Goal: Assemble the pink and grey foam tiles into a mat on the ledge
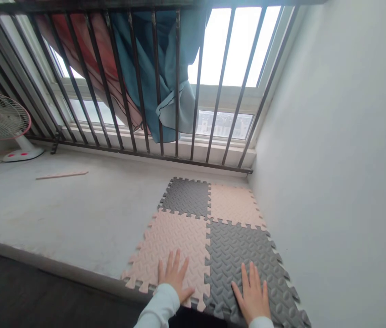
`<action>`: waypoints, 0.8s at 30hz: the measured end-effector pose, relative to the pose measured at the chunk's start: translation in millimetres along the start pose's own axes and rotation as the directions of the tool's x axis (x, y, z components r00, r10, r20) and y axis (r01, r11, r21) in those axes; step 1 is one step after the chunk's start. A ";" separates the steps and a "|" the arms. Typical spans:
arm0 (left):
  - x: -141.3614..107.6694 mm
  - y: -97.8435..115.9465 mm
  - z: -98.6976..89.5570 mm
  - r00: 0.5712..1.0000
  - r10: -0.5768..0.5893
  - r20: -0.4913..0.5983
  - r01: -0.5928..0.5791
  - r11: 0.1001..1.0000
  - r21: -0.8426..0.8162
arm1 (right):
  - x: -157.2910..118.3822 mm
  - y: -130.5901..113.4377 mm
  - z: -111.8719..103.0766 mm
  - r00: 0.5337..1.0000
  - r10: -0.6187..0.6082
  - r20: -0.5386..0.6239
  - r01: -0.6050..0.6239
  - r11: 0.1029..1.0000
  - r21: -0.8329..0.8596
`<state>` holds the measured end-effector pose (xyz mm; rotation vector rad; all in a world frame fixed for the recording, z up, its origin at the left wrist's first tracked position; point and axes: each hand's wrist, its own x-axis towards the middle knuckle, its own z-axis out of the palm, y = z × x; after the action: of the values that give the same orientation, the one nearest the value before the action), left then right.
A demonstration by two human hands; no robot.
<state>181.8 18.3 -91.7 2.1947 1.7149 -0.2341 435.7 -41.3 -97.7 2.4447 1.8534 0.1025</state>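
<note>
Four puzzle-edged foam tiles lie joined in a two-by-two block on the pale raised floor. My left hand (174,275) rests with spread fingers on the near pink tile (175,232). On the near dark grey tile (241,248), my right hand (252,291) lies flat, its fingers apart. Behind these are a smaller-looking dark grey tile (186,197) at the left and a pink tile (234,203) at the right. Neither hand holds anything.
A metal railing (175,157) runs along the back, before a window and blue curtain (155,68). The white wall (343,159) borders the tiles on the right. A fan (24,150) and a thin pink strip (62,175) are at left. The ledge edge (59,268) drops to dark floor.
</note>
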 end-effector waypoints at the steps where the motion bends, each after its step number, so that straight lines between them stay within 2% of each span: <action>1: -1.9 2.4 -1.7 1.000 -0.009 -0.010 0.009 1.000 0.002 | -3.7 0.5 -4.0 1.000 0.004 0.015 -0.003 1.000 -0.027; 7: -6.7 8.6 -17.2 0.999 -0.003 -0.041 0.003 1.000 -0.001 | -4.3 -9.0 -30.5 0.995 0.033 0.092 -0.023 0.994 -0.103; 9: -7.7 8.5 -18.9 1.000 -0.003 -0.031 0.003 1.000 -0.001 | -6.5 -12.6 -31.0 0.994 0.044 0.095 -0.034 0.994 -0.103; 13: -5.7 7.8 -17.4 1.000 -0.009 -0.019 0.009 1.000 0.004 | -16.6 -21.4 -23.5 0.987 0.149 0.052 -0.142 0.982 -0.121; 16: -2.4 7.2 -15.2 1.000 -0.024 -0.006 0.024 1.000 0.020 | -21.6 -26.6 -21.3 0.988 0.144 0.050 -0.137 0.984 -0.111; 24: -2.3 6.6 -18.0 1.000 -0.027 0.002 0.027 0.999 0.026 | -17.6 -28.5 -39.1 0.955 0.179 0.235 -0.177 0.984 -0.032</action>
<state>186.1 21.4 -73.2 2.1897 1.7506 -0.2664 400.0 -49.9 -61.7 2.4852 1.5307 -0.1632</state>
